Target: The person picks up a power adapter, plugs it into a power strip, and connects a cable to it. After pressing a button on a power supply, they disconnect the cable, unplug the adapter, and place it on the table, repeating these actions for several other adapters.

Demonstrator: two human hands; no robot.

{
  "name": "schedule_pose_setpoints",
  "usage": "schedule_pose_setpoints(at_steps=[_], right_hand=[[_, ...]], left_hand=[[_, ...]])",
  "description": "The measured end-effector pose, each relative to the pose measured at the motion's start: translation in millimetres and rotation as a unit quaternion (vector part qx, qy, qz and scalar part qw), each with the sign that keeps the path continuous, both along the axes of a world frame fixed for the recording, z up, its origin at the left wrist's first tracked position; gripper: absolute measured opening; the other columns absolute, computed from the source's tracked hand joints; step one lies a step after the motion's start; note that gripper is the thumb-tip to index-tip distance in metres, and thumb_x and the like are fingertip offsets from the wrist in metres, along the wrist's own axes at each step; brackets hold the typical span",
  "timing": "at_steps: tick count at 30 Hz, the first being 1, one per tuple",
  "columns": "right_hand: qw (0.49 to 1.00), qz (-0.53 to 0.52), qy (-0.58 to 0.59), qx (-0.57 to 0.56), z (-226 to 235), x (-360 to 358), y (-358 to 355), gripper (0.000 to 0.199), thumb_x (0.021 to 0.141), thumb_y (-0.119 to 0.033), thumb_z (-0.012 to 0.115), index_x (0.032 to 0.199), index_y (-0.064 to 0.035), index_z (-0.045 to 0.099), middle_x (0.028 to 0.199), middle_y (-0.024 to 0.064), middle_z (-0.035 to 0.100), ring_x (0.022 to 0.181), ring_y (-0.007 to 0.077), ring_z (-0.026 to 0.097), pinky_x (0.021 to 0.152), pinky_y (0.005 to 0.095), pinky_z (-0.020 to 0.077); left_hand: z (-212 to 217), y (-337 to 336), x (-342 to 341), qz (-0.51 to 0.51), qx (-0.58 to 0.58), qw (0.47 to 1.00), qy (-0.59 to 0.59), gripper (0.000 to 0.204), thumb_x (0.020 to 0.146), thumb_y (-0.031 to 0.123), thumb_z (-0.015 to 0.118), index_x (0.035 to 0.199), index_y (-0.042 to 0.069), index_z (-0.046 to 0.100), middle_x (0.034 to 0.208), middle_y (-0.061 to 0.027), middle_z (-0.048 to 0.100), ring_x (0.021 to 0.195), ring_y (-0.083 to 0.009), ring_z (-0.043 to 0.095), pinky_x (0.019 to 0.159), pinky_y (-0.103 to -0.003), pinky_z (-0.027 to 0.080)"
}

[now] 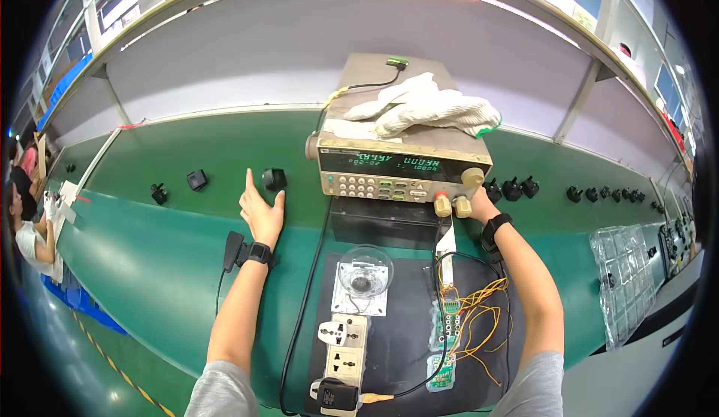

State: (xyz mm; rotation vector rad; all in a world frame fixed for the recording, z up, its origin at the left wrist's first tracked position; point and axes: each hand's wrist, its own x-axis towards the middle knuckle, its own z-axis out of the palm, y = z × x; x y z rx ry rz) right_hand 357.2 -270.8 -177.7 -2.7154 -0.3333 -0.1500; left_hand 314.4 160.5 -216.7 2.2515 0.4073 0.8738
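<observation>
My left hand (pixel 262 213) is stretched out over the green bench, index finger and thumb spread apart. Just beyond its thumb sits a small black power adapter (pixel 274 180); the hand seems to hold nothing. My right hand (pixel 483 209) reaches in beside the right end of a beige bench instrument (pixel 404 174) with a lit green display. The instrument's terminals partly hide that hand, so its fingers cannot be made out. Nearest to it is a black plug adapter (pixel 492 191), with two more alongside. Both wrists wear black straps.
A white glove (pixel 427 110) lies on the instrument. On a dark mat (pixel 404 342) are a power strip (pixel 344 349), a clear round dish (pixel 365 271) and green circuit boards (pixel 442 372) with yellow wires. A clear plastic tray (pixel 622 282) lies right. Co-workers sit far left.
</observation>
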Motion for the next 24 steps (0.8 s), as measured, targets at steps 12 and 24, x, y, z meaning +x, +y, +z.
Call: schedule_pose_setpoints(at_steps=[12,24], right_hand=[[0.942,-0.039,-0.083,0.322,68,-160,15,0.048,0.075,0.004,0.061,0.118,-0.0007,0.042,0.106,0.0087,0.051,0.097,0.0159,0.055,0.084,0.0257,0.0451],[0.964,0.263,0.022,0.044,91,-241,164,0.054,0.069,-0.004,0.073,0.117,-0.0012,0.048,0.107,0.0117,0.058,0.092,0.0202,0.061,0.057,0.0250,0.0513]], left_hand=[[-12,-1,-32,0.012,-0.091,0.988,-0.125,0.067,0.075,0.013,0.066,0.131,0.001,0.032,0.130,-0.0197,0.033,0.122,-0.0367,0.032,0.103,-0.046,0.025],[1,-41,-157,-0.132,-0.193,0.972,-0.034,0.054,0.078,0.012,0.064,0.123,0.000,0.036,0.131,-0.0214,0.026,0.122,-0.0371,0.027,0.102,-0.045,0.025]])
